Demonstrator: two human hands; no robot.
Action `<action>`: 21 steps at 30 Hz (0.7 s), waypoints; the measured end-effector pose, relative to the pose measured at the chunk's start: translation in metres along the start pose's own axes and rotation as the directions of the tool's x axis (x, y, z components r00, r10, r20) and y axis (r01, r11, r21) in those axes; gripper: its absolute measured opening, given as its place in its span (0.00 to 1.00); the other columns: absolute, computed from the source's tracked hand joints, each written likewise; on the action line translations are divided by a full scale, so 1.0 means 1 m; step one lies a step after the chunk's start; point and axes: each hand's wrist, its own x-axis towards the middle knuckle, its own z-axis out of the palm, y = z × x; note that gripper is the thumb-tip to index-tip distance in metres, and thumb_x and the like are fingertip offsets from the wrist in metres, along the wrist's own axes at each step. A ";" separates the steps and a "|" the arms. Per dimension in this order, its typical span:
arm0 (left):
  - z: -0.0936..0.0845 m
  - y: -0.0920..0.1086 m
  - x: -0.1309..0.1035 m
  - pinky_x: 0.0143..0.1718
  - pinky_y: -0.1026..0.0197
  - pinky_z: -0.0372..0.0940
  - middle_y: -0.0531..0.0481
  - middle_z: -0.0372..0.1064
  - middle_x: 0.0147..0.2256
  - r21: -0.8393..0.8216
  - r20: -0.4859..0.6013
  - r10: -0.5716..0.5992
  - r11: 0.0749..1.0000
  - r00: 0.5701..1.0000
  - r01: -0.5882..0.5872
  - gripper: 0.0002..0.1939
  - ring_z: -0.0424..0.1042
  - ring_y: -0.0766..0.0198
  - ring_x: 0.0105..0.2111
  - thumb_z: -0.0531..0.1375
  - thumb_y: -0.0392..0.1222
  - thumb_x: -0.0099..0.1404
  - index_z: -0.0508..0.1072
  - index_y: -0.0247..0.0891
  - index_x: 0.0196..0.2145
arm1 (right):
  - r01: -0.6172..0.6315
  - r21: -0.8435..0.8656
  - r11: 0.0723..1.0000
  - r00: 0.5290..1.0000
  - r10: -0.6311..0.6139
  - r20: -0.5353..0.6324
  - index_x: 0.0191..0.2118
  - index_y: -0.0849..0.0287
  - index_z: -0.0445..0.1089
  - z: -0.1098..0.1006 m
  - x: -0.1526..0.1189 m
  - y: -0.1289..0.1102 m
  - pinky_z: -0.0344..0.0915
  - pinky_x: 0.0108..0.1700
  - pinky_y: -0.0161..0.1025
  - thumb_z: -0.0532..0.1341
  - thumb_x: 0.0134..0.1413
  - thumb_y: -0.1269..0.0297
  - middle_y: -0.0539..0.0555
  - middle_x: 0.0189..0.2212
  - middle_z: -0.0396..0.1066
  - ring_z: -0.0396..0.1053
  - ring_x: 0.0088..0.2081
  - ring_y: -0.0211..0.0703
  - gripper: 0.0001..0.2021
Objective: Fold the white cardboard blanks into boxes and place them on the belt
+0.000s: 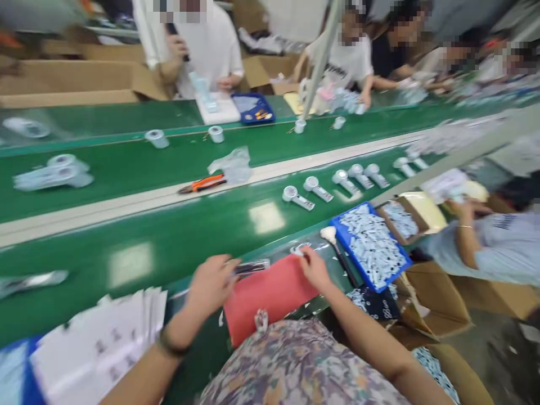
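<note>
My left hand (pixel 211 284) is closed on a flat dark tool (pixel 252 266) at the near edge of the green conveyor belt (pixel 177 236), just left of a red mat (pixel 270 295). My right hand (pixel 313 267) pinches a small clear item (pixel 298 251) at the top right corner of the red mat. Motion blur hides what the small item is. A white brush (pixel 328 233) lies just right of my right hand.
A blue tray (pixel 373 244) of small white parts sits to the right, with a cardboard box (pixel 399 216) beyond it. White handheld devices (pixel 333 185) ride the belt. Orange pliers (pixel 202 184) lie on the middle strip. White sheets (pixel 101 337) are stacked at left. Other people work across and at right.
</note>
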 end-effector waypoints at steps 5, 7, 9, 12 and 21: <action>0.031 0.105 0.017 0.49 0.48 0.67 0.39 0.72 0.49 0.000 0.234 -0.056 0.998 0.971 0.058 0.12 0.69 0.48 0.51 0.61 0.41 0.72 0.76 0.40 0.51 | 0.035 0.040 0.999 0.998 -0.036 0.043 0.50 0.57 0.72 -0.047 -0.001 0.038 0.70 0.43 0.45 0.56 0.63 0.57 0.57 0.39 0.78 0.74 0.36 0.48 0.15; 0.051 0.127 0.033 0.48 0.47 0.66 0.38 0.72 0.47 -0.030 0.252 -0.071 0.996 0.965 0.081 0.10 0.68 0.46 0.51 0.60 0.41 0.72 0.76 0.38 0.49 | 0.127 -0.015 0.992 0.988 -0.125 0.087 0.48 0.56 0.73 -0.056 -0.007 0.040 0.69 0.41 0.43 0.57 0.63 0.57 0.56 0.39 0.77 0.74 0.35 0.47 0.13; 0.065 0.132 0.038 0.49 0.45 0.66 0.37 0.72 0.49 -0.055 0.245 -0.094 0.992 0.965 0.110 0.12 0.67 0.45 0.52 0.61 0.42 0.72 0.75 0.37 0.51 | 0.231 -0.078 0.970 0.960 -0.214 0.182 0.47 0.56 0.74 -0.055 -0.012 0.038 0.68 0.41 0.42 0.58 0.64 0.59 0.56 0.39 0.77 0.73 0.36 0.47 0.12; 0.074 0.125 0.031 0.54 0.44 0.65 0.38 0.71 0.54 -0.126 0.211 -0.103 0.983 0.972 0.131 0.21 0.65 0.45 0.55 0.65 0.45 0.69 0.72 0.37 0.57 | 0.337 -0.168 0.926 0.907 -0.272 0.320 0.48 0.56 0.75 -0.043 -0.016 0.032 0.68 0.42 0.41 0.57 0.66 0.63 0.57 0.42 0.76 0.74 0.40 0.48 0.11; 0.094 0.121 0.025 0.57 0.47 0.63 0.45 0.77 0.44 -0.322 0.072 -0.129 0.936 0.989 0.145 0.07 0.68 0.53 0.51 0.61 0.43 0.72 0.79 0.42 0.43 | 0.441 -0.197 0.876 0.835 -0.320 0.447 0.50 0.56 0.77 -0.029 -0.004 0.033 0.67 0.50 0.44 0.56 0.69 0.62 0.59 0.44 0.75 0.71 0.46 0.51 0.13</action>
